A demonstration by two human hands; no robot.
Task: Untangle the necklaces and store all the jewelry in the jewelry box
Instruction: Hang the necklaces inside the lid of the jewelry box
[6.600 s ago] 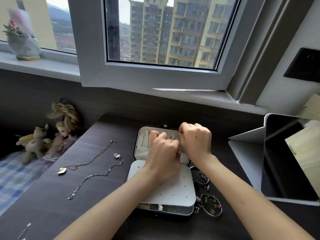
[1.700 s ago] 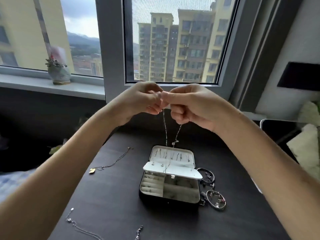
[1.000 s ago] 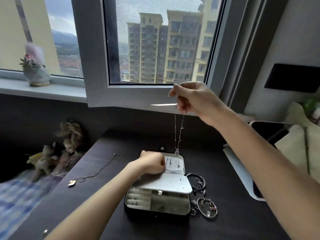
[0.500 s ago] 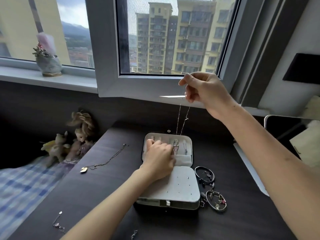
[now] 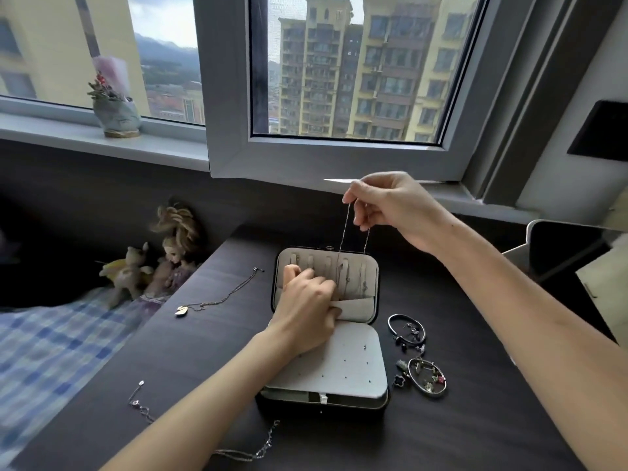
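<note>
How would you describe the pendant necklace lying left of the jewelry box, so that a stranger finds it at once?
Find the open jewelry box in the middle of the dark table. Left of its lid, a thin necklace lies diagonally. It alone ends in a large, pale, heart-like pendant; the loose chains near the front edge show nothing like it.

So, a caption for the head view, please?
Right hand dangles a necklace over the open box; left hand at its pocket.

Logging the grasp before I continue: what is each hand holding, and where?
Right hand pinches the necklace at the top of its loop, above the jewelry box. Left hand grips the lid's pocket edge.
</note>
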